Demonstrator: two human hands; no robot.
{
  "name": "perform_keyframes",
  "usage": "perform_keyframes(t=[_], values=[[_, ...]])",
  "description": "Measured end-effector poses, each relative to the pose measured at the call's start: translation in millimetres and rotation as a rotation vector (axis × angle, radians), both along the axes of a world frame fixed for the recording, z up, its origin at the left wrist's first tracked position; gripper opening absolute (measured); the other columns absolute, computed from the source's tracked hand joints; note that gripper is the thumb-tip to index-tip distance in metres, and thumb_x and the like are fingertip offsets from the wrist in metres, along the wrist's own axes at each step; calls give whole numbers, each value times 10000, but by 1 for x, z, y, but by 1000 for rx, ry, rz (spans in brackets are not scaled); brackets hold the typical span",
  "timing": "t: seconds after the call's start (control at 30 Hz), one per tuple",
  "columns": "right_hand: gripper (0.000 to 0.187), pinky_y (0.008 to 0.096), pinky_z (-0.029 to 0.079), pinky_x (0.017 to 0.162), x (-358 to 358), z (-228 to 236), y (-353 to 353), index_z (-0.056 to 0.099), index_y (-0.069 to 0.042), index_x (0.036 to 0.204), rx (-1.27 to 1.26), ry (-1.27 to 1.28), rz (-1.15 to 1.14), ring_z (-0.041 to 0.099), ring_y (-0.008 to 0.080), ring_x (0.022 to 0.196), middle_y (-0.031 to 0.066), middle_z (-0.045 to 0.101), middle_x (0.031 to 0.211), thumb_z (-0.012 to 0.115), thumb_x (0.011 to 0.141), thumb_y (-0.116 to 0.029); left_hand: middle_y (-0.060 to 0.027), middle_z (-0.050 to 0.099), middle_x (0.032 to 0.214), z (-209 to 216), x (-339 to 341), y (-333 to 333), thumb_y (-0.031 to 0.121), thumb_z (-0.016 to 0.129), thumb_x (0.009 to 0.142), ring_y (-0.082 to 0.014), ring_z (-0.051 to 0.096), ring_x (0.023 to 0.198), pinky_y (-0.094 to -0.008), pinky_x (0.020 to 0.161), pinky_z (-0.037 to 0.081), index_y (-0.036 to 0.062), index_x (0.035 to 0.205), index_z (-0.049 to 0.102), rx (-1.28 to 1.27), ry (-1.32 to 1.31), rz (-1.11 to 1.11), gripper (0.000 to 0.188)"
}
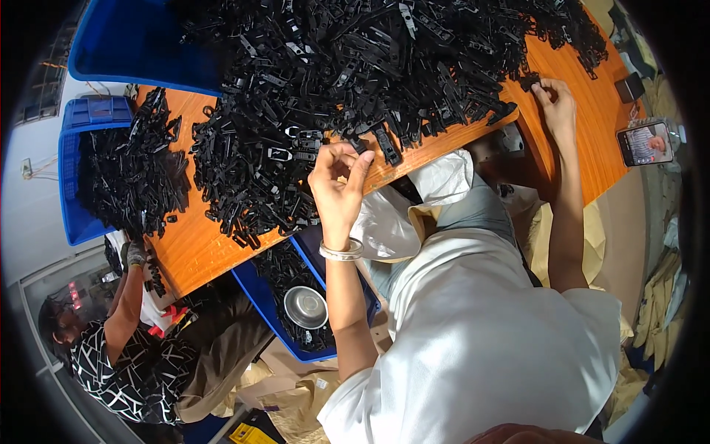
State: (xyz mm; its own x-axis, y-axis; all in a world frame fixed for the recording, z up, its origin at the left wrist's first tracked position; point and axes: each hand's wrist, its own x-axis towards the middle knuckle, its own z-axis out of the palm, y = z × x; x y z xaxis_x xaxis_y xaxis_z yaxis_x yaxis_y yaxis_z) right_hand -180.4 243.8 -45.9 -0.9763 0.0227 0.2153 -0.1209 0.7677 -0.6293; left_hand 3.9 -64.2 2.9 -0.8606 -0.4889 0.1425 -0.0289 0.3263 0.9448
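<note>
A large heap of black plastic parts (333,66), mostly long, narrow and slotted, covers much of the orange wooden table (194,259). At the table's near edge my left hand (339,181), a bangle on its wrist, pinches a small black plastic part (358,145) between thumb and fingers. Just right of those fingertips lies a longer slotted black piece (387,145). Farther right, over bare wood, my right hand (558,111) has its fingertips closed on another small black plastic part (528,81), beside the heap's right end. The exact shape of both held parts is hard to make out.
Blue bins stand at the far left (72,185) and below the table (255,292), the lower one holding black parts and a metal bowl (305,307). A phone (646,143) stands at the right edge. At left, a gloved co-worker (133,355) handles parts.
</note>
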Motion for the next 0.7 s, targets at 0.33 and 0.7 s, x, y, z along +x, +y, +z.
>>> perform_keyframes(t=[0.33,0.7], values=[[203,186,351,441,20,7,-16,583,32,905,-1070,-112,-57,496,75,505,68,592,702,581,811,-148,-168,603,773,5,-2,24,85,491,837,-125,530,451,-174,363,376,10,1026,431,841,-11,-289,212],[244,177,330,430,2,-7,-1,607,16,894,-672,-187,-131,460,50,490,34,569,668,558,827,-213,-167,600,745,-9,-6,41,92,477,851,-116,516,428,-180,361,382,-5,1024,449,970,-139,-305,201]])
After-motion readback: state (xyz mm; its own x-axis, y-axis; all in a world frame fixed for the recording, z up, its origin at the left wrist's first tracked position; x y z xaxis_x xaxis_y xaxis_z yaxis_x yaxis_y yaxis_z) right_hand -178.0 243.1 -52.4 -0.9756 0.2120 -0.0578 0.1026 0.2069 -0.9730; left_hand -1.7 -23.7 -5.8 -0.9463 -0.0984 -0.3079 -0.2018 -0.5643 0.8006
